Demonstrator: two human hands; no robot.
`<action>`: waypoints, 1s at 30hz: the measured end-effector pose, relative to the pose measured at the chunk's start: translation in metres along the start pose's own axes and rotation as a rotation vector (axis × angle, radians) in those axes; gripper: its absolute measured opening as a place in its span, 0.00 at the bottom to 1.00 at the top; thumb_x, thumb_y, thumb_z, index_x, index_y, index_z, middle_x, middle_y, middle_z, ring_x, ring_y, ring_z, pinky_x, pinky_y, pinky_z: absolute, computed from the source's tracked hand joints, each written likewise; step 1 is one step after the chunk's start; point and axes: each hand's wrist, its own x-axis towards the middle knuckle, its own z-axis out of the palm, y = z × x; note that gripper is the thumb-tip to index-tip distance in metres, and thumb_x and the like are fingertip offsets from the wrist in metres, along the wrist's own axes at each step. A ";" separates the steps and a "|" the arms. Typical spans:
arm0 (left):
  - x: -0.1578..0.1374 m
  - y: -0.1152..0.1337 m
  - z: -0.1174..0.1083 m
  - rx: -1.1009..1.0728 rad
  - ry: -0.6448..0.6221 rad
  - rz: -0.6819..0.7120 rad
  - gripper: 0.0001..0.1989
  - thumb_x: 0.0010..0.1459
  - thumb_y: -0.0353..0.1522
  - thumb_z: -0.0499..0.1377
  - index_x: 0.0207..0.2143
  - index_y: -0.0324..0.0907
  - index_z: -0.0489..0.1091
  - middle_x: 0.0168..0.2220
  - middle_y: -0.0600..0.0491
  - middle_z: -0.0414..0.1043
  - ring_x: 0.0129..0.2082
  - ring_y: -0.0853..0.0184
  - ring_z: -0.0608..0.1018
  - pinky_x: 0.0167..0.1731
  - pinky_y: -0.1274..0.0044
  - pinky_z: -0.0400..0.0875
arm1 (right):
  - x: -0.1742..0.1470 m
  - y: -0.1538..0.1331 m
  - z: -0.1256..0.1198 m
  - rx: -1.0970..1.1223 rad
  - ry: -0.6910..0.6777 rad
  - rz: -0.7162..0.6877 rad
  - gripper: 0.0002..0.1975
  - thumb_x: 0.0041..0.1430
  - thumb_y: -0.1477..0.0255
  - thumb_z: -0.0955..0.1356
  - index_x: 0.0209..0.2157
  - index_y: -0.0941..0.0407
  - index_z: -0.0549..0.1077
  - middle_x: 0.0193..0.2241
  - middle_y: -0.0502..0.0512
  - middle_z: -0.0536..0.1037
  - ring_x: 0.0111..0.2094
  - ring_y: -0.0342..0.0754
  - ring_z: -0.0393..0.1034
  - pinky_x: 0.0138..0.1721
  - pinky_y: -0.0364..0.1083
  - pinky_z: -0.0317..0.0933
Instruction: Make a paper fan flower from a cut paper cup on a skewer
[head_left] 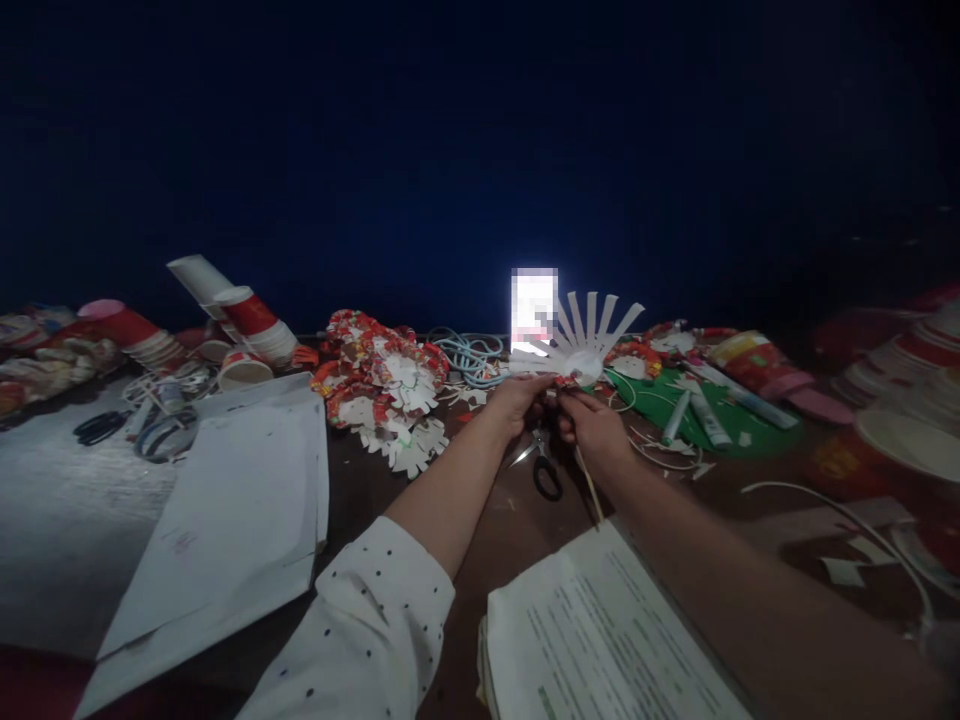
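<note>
Here, the left hand (517, 405) and right hand (596, 428) clamp their fingers (576, 402) on the cup (583, 366), whose strips (591, 318) fan away ahead.

Nothing can be read; the lines on the printed sheets (592, 630) are too blurred.

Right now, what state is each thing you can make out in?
Left hand: closed, fingertips at the cut cup
Right hand: closed, likewise
Cut cup: slit into strips, fanned out
Scissors: lying down, blade opening unclear
Paper sheets: piled flat
Booklet: printed side up
Blue cord: loosely coiled
White tubes: lying down
Red cups: nested, tilted
</note>
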 end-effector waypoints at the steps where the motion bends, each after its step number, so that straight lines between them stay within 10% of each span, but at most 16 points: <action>1: -0.001 0.002 0.000 0.012 -0.025 0.002 0.10 0.51 0.28 0.69 0.26 0.36 0.70 0.18 0.57 0.67 0.16 0.78 0.68 0.15 0.84 0.52 | 0.001 0.000 0.000 0.034 -0.007 0.000 0.17 0.39 0.60 0.75 0.29 0.57 0.74 0.21 0.47 0.72 0.17 0.36 0.56 0.14 0.38 0.46; 30: 0.002 0.002 -0.006 0.175 -0.039 0.046 0.10 0.50 0.32 0.71 0.28 0.35 0.74 0.20 0.55 0.71 0.16 0.78 0.66 0.15 0.84 0.51 | 0.000 0.002 0.004 0.074 0.028 0.037 0.15 0.46 0.63 0.76 0.22 0.56 0.68 0.14 0.43 0.65 0.13 0.35 0.52 0.13 0.37 0.43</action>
